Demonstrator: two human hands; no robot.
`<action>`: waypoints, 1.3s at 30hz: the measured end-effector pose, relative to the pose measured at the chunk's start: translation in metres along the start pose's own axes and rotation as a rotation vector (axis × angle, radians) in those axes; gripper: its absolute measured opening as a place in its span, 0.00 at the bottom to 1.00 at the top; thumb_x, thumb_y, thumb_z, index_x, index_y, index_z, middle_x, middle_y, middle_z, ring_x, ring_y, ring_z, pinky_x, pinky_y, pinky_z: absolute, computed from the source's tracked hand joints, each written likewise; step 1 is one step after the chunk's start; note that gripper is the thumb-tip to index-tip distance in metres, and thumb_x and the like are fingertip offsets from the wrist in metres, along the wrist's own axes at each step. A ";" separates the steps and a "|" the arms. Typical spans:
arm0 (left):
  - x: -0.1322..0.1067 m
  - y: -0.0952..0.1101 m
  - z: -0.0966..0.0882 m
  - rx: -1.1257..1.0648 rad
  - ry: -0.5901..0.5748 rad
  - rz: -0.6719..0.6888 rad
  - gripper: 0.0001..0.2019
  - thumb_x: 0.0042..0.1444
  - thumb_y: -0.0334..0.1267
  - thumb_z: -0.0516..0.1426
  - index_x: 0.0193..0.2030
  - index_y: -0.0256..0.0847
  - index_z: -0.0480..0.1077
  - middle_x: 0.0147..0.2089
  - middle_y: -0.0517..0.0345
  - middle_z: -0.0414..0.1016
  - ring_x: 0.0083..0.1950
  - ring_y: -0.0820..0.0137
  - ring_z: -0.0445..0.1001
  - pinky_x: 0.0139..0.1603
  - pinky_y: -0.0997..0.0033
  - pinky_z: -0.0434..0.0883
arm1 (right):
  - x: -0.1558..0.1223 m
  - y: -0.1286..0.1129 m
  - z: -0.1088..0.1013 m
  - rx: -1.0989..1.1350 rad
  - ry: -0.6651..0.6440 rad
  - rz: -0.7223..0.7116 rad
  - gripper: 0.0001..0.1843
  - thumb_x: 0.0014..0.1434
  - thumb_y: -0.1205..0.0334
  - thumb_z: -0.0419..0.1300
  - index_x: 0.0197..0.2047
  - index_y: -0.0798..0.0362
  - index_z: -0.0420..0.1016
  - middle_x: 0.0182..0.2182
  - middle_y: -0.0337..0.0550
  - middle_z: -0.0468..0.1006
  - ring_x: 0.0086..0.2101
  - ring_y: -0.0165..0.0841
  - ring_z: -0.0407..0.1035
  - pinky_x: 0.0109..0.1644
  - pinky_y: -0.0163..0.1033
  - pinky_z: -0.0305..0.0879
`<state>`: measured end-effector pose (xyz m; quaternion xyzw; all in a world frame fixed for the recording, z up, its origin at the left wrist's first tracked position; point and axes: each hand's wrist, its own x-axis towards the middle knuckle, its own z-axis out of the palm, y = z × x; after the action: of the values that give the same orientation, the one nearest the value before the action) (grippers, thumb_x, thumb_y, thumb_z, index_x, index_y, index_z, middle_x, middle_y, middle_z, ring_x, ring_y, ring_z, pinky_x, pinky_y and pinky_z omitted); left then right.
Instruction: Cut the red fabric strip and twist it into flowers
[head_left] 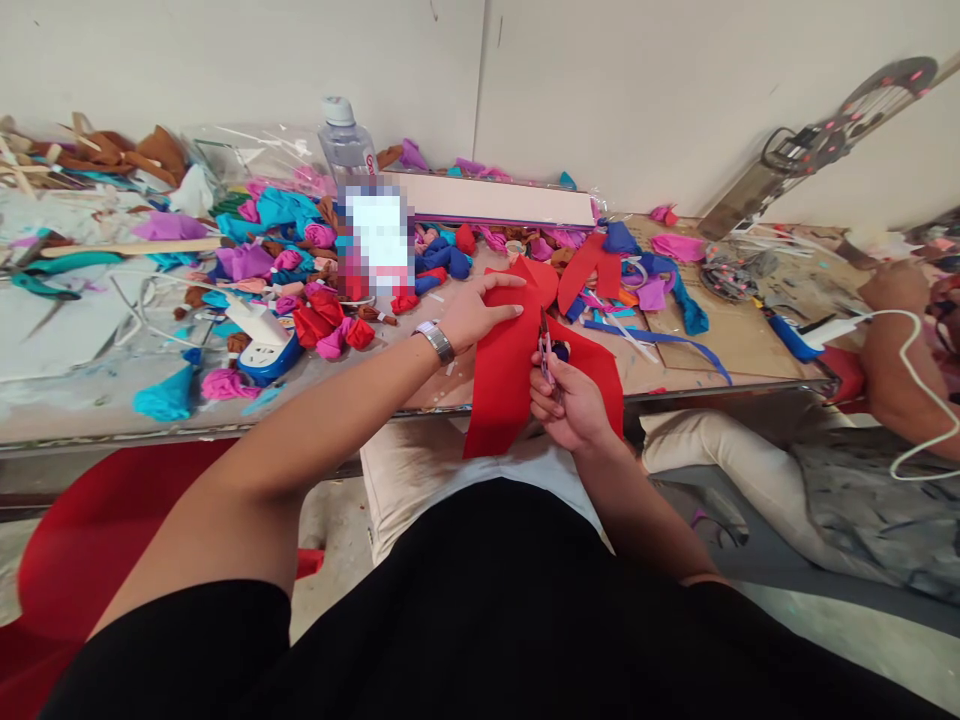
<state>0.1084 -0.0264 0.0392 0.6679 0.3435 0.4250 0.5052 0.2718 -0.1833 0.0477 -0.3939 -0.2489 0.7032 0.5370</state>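
Observation:
A large red sheet, which looks like felt or cloth, lies over the table's front edge and hangs toward my lap. My left hand, with a metal watch on its wrist, rests on the sheet's upper left part, fingers stretched out and thumb apart. Scissors are gripped in my right hand, their blades pointing away from me. The blades sit at a slit between the sheet's left part and a right-hand flap. Beyond them lies another red piece.
Colourful crumpled cloth bits cover the table's back. A plastic bottle stands behind a blurred bright patch. Power strips with cables lie left and right. Green-handled pliers are at far left. Another person's arm is at right.

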 end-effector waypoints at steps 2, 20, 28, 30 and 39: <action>0.000 0.000 -0.001 0.037 -0.009 -0.003 0.25 0.55 0.43 0.68 0.60 0.44 0.80 0.64 0.52 0.79 0.63 0.59 0.77 0.66 0.58 0.77 | 0.000 -0.002 0.003 0.003 0.018 0.004 0.10 0.74 0.55 0.55 0.48 0.53 0.70 0.23 0.29 0.62 0.15 0.20 0.43 0.18 0.27 0.43; 0.006 -0.012 0.000 -0.089 0.090 -0.117 0.33 0.51 0.43 0.75 0.64 0.42 0.77 0.62 0.49 0.81 0.63 0.54 0.80 0.72 0.45 0.77 | 0.008 -0.004 0.007 -0.011 0.032 0.046 0.14 0.78 0.56 0.47 0.51 0.53 0.72 0.22 0.29 0.62 0.14 0.20 0.43 0.19 0.28 0.42; 0.007 -0.012 -0.002 -0.026 0.087 -0.095 0.35 0.52 0.40 0.73 0.68 0.42 0.75 0.64 0.48 0.80 0.63 0.53 0.80 0.72 0.43 0.77 | 0.006 -0.003 0.003 -0.073 0.005 0.072 0.17 0.78 0.51 0.47 0.53 0.53 0.71 0.20 0.30 0.62 0.14 0.22 0.44 0.19 0.29 0.42; 0.006 -0.008 -0.003 0.006 0.095 -0.065 0.36 0.52 0.39 0.71 0.69 0.41 0.74 0.67 0.48 0.78 0.65 0.53 0.79 0.73 0.44 0.77 | 0.005 -0.003 0.002 -0.081 0.005 0.072 0.17 0.78 0.50 0.47 0.52 0.52 0.71 0.19 0.29 0.61 0.14 0.22 0.43 0.19 0.29 0.42; 0.004 0.003 -0.006 -0.049 0.097 0.061 0.36 0.54 0.39 0.69 0.71 0.41 0.72 0.74 0.49 0.73 0.73 0.53 0.74 0.78 0.47 0.73 | 0.003 -0.003 0.000 -0.118 -0.036 0.005 0.18 0.73 0.46 0.57 0.53 0.51 0.71 0.18 0.28 0.61 0.14 0.22 0.44 0.20 0.29 0.42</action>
<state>0.1046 -0.0212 0.0438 0.6439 0.3366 0.4806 0.4910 0.2731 -0.1797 0.0493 -0.4130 -0.2984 0.6956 0.5066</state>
